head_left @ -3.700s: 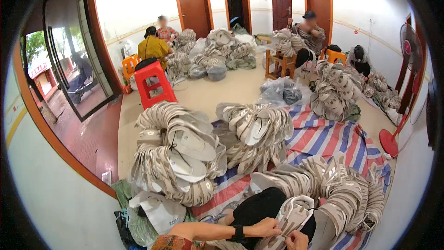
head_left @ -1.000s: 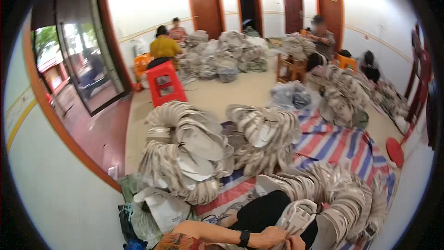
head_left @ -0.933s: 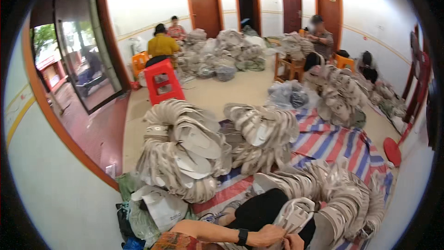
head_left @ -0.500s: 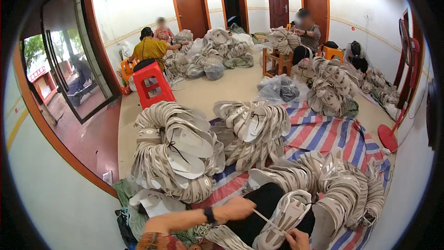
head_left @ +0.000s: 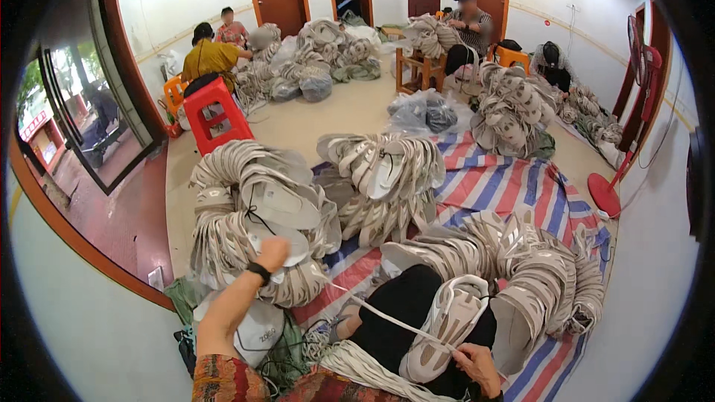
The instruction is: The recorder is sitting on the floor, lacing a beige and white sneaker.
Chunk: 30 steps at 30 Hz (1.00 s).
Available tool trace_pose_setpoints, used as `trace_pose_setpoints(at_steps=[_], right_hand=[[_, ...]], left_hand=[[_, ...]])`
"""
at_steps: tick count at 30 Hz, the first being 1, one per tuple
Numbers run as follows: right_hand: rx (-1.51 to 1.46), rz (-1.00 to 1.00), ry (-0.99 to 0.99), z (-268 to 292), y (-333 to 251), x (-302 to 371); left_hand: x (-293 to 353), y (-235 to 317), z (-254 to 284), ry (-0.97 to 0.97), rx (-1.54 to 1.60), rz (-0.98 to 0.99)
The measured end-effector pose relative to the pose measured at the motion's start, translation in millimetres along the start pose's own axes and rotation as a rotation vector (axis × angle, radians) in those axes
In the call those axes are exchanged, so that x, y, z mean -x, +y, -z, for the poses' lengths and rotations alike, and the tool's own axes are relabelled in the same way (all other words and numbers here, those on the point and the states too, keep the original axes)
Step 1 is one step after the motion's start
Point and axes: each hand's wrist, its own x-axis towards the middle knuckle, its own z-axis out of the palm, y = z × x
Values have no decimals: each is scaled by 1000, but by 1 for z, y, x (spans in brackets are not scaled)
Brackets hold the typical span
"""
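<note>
On my black-clad lap lies a beige and white shoe upper [head_left: 449, 320], its toe toward me. A flat pale shoelace [head_left: 387, 316] stretches from it up to the left. My left hand [head_left: 274, 253], a dark band on its wrist, is raised before the left shoe pile, fingers closed and in line with the lace; the lace's far end blends into the pale shoes behind. Close by the upper's toe, my right hand [head_left: 477, 367] pinches the lace. A bundle of loose pale laces [head_left: 365, 366] lies across my lap beneath the upper.
Piles of tied shoe uppers stand ahead on the left [head_left: 257, 208], in the middle [head_left: 387, 179] and at right [head_left: 540, 290]. A striped sheet [head_left: 514, 186] covers the floor. Beyond are a red stool [head_left: 216, 115], a red fan [head_left: 605, 193] and several people beside more piles.
My left hand has swung up and left, away from the upper, drawing out a longer stretch of lace. My right hand stays by the toe. The whole view has shifted slightly.
</note>
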Motion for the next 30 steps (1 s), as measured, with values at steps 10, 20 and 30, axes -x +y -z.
trace_pose_setpoints(at_steps=[10, 20, 30], right_hand=[[-89, -112, -80, 8, 18, 20], [-162, -98, -132, 31, 6, 26], [6, -364, -76, 114, 15, 125]], left_hand=[[8, 311, 70, -244, 1098, -673], [-9, 301, 76, -786, 1145, -477], [-6, 93, 52, -315, 806, -128]])
